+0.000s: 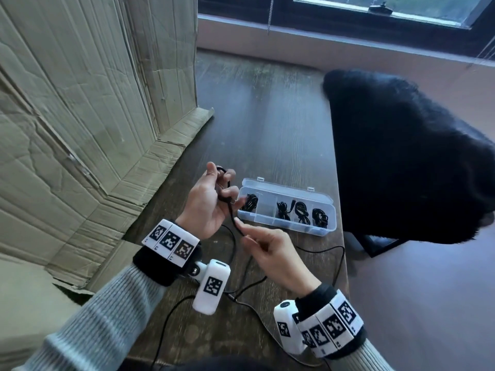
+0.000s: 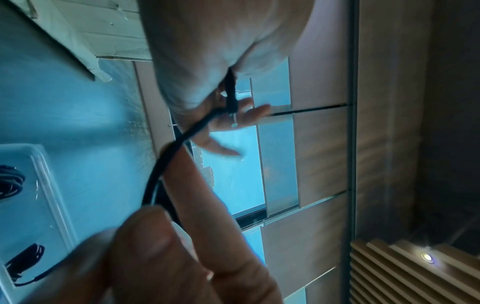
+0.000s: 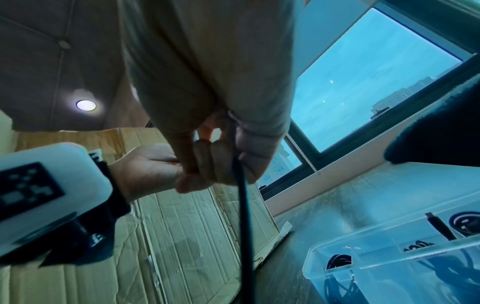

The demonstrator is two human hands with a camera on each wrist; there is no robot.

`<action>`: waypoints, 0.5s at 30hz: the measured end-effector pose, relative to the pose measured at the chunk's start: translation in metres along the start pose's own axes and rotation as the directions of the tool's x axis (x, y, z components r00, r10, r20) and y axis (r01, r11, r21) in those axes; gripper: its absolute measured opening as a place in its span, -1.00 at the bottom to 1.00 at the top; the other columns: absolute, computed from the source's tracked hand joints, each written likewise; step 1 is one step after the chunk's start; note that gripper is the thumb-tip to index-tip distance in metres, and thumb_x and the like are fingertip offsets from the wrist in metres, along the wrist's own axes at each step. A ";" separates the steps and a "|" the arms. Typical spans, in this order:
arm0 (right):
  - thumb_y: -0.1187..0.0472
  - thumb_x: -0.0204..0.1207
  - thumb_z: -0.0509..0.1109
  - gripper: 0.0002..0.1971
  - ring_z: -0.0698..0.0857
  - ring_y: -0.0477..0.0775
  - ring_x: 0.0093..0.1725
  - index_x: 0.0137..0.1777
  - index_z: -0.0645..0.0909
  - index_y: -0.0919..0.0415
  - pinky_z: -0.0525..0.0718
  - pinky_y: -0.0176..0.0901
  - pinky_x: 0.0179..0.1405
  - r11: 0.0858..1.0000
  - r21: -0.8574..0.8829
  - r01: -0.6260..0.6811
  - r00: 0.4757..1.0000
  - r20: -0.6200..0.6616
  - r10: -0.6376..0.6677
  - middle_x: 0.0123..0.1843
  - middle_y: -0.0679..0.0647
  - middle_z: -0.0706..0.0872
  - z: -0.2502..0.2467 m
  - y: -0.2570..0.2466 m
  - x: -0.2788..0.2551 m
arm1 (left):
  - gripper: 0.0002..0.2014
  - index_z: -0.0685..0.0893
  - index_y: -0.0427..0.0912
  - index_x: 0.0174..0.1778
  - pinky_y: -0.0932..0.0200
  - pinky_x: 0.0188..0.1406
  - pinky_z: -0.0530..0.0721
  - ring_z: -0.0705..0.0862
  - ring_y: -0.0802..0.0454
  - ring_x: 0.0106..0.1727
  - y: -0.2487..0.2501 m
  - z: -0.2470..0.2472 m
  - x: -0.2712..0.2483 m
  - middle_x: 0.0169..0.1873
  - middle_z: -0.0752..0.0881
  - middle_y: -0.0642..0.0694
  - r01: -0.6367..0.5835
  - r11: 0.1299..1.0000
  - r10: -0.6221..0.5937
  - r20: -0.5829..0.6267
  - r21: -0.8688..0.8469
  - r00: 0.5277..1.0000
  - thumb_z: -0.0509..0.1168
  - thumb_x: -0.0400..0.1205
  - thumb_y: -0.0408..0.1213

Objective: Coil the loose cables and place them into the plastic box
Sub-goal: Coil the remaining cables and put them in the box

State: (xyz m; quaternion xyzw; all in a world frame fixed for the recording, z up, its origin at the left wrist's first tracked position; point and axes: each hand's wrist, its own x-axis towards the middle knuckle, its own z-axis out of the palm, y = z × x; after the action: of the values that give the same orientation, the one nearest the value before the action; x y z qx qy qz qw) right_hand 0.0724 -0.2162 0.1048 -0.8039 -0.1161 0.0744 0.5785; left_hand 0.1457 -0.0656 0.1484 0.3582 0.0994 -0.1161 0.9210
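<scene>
The raised left hand (image 1: 206, 202) is gripping a thin black cable (image 1: 232, 214) with curled fingers; the right hand (image 1: 276, 257) is pinching it just below.

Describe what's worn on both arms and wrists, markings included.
Both arms wear grey ribbed knit sleeves. The left wrist and right wrist each carry a black band under a white strip of square black-and-white fiducial tags. A white, rounded camera pod with its own tag hangs at each wrist. Hands bare, no gloves.

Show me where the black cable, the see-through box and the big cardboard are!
black cable (image 1: 232, 216), head view, the stretch between the two hands.
plastic box (image 1: 325, 231), head view, the near right corner of its rim.
cardboard (image 1: 80, 124), head view, the middle of its creased face.
</scene>
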 end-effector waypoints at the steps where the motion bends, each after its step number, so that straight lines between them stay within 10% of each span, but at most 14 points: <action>1: 0.30 0.60 0.39 -0.65 0.52 -0.11 -0.36 0.34 0.67 -0.01 0.61 -0.12 -0.33 0.999 -0.047 0.020 0.999 0.031 -0.019 -0.25 -0.06 0.80 0.002 -0.001 -0.002 | -0.70 0.32 -0.08 -0.18 0.31 -0.65 0.49 0.32 0.21 -0.62 0.000 0.000 0.001 -0.34 0.43 0.06 -0.004 0.998 0.006 -0.023 0.066 1.000 -0.06 0.77 0.03; 5: 0.31 0.58 0.40 -0.79 0.73 -0.09 -0.32 0.16 0.76 0.16 0.72 -0.25 -0.20 0.984 -0.174 0.043 0.998 0.052 -0.034 -0.23 -0.04 0.83 -0.003 -0.011 -0.005 | -0.71 0.36 -0.09 -0.11 0.40 -0.69 0.18 0.24 0.22 -0.63 -0.006 -0.008 0.005 -0.34 0.45 0.02 -0.055 0.841 0.069 -0.005 0.538 0.998 -0.09 0.78 0.00; 13: 0.41 0.40 0.56 -0.84 0.81 -0.12 -0.12 -0.07 0.73 0.20 0.78 -0.06 0.00 0.989 -0.084 0.118 0.977 -0.169 -0.131 -0.16 -0.04 0.83 -0.025 -0.020 0.002 | -0.65 0.66 -0.15 -0.23 0.46 -0.45 0.39 0.52 0.37 -0.48 -0.009 -0.014 -0.003 -0.52 0.64 0.18 -0.240 0.200 -0.225 0.283 0.950 0.932 -0.01 0.71 -0.32; 15: 0.38 0.32 0.64 -0.81 0.80 -0.09 -0.20 -0.13 0.72 0.21 0.77 -0.13 -0.09 0.990 -0.061 0.130 0.962 -0.232 -0.141 -0.23 -0.03 0.81 -0.027 -0.019 0.002 | -0.57 0.65 -0.15 -0.29 0.47 -0.54 0.33 0.48 0.32 -0.53 -0.012 -0.010 -0.010 -0.52 0.68 0.15 -0.200 0.270 -0.327 0.285 0.942 0.901 -0.06 0.76 -0.25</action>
State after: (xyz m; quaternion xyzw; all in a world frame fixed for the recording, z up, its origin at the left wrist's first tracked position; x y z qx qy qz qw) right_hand 0.0796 -0.2341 0.1316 -0.8101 -0.1030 -0.0642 0.5736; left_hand 0.1319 -0.0657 0.1358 0.8002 -0.1805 -0.2653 0.5067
